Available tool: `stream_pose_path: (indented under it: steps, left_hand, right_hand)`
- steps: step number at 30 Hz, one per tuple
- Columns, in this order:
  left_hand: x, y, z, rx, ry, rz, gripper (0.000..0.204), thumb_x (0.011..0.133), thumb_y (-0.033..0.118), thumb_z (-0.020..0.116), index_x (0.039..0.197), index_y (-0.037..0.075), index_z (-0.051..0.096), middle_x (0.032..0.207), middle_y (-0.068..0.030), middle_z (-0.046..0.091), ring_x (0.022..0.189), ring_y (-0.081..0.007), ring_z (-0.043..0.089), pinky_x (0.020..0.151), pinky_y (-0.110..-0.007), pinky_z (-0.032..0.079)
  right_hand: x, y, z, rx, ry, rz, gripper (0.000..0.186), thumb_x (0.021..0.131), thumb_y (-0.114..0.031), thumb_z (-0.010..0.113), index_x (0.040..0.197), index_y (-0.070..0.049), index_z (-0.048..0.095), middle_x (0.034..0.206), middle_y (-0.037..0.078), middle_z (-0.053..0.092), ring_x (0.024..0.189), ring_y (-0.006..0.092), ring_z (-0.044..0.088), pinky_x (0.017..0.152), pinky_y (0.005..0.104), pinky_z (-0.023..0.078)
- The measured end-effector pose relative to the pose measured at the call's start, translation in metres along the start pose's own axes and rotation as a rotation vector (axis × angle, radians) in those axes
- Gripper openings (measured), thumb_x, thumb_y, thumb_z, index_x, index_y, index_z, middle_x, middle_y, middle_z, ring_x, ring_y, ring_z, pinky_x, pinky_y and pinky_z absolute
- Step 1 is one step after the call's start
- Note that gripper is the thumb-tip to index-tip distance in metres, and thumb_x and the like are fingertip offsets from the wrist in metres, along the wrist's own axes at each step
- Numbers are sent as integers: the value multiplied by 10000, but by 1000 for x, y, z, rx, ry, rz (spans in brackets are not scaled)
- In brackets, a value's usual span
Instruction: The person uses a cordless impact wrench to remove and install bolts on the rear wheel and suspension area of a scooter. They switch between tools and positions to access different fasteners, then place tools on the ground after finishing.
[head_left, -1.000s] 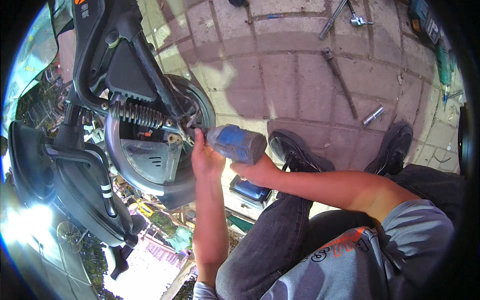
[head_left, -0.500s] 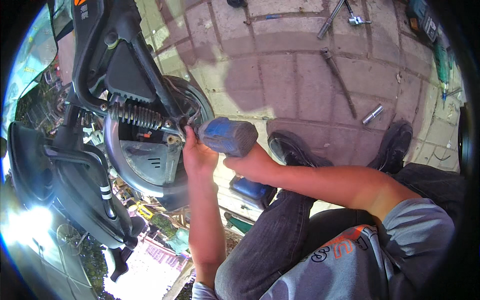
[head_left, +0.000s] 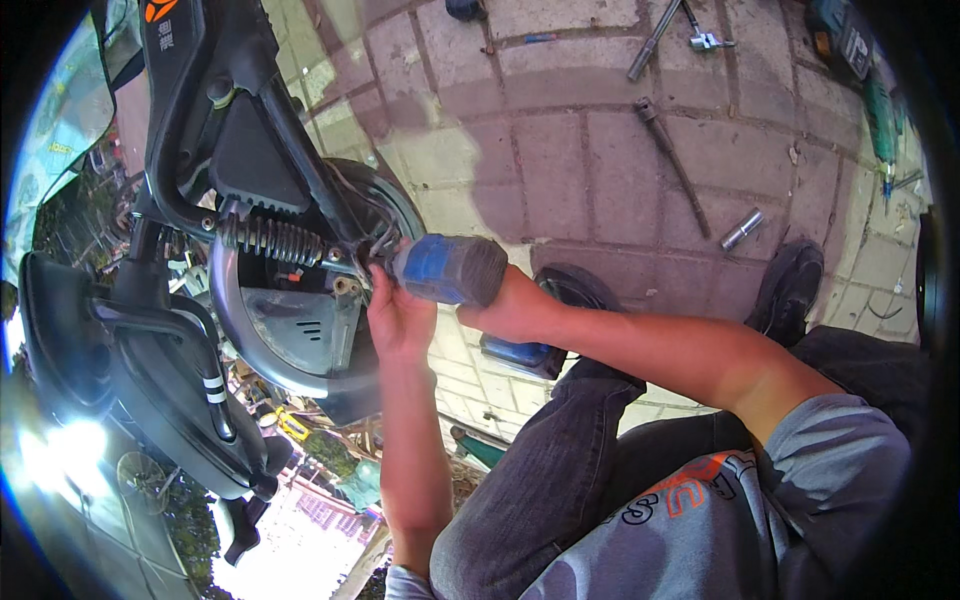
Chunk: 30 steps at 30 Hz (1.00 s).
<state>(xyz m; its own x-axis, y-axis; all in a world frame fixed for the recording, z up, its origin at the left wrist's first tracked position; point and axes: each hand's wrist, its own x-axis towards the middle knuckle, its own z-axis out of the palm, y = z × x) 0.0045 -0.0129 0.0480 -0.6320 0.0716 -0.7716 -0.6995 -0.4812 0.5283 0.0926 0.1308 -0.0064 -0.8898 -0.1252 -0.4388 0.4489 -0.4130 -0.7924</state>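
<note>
My right hand (head_left: pixel 510 312) grips a blue and grey cordless power wrench (head_left: pixel 447 268), its nose pressed against the rear wheel hub of a black scooter (head_left: pixel 230 170). My left hand (head_left: pixel 397 318) cups the front end of the wrench right at the hub, fingers curled around its nose. Just left of the tool sits the scooter's coil spring shock absorber (head_left: pixel 268 240), above the curved grey wheel guard (head_left: pixel 285 340). The tool's blue battery base (head_left: pixel 522 354) shows under my right wrist.
Loose tools lie on the paving bricks (head_left: pixel 560 150) beyond: a long bar (head_left: pixel 675 165), a metal socket (head_left: pixel 742 229), a wrench (head_left: pixel 655 40) and green tools (head_left: pixel 870 90) at the far right. My black shoes (head_left: pixel 790 285) rest on the pavement.
Both hands and the power wrench have shifted slightly left and up, closer onto the wheel hub. The left hand has moved onto the tool's nose.
</note>
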Motion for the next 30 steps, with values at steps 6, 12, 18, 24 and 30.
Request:
stream_pose_path:
  steps: [6, 12, 18, 24, 30]
  left_hand:
    - [0, -3, -8, -81, -210, -1, 504, 938, 272, 464, 1322, -39, 365, 1362, -140, 426, 1284, -260, 366, 1098, -434, 227]
    - [-1, -4, -6, -80, -243, -31, 499, 941, 249, 458, 1327, -49, 351, 1363, -145, 424, 1288, -264, 362, 1103, -435, 220]
    - [2, -5, -11, -100, -228, 5, 506, 933, 235, 475, 1335, -42, 343, 1365, -146, 424, 1293, -272, 356, 1102, -440, 221]
    - [8, -11, -19, -149, -292, 86, 474, 932, 227, 478, 1320, -22, 370, 1324, -128, 466, 1267, -271, 385, 1093, -462, 230]
    - [8, -12, -19, -140, -179, 62, 410, 934, 246, 479, 1252, -7, 429, 1245, -106, 512, 1224, -253, 421, 1078, -428, 263]
  right_hand:
    - [0, -9, -5, 24, -97, 65, 428, 691, -151, 633, 1083, -8, 541, 974, 168, 611, 907, 247, 577, 839, 347, 455]
    - [0, -3, -2, 38, -7, -16, 311, 680, -173, 624, 926, 12, 582, 864, 213, 631, 846, 331, 626, 754, 382, 487]
    - [0, -1, 1, 88, -11, 5, 308, 685, -172, 621, 931, 10, 584, 849, 209, 631, 823, 321, 630, 743, 382, 488]
    - [7, -4, -16, -72, -157, 3, 431, 688, -164, 650, 1079, -15, 547, 967, 173, 619, 911, 276, 589, 833, 356, 462]
    - [6, -11, -23, 178, -252, 462, 342, 700, -90, 630, 1018, 10, 553, 932, 103, 612, 907, 212, 572, 838, 355, 461]
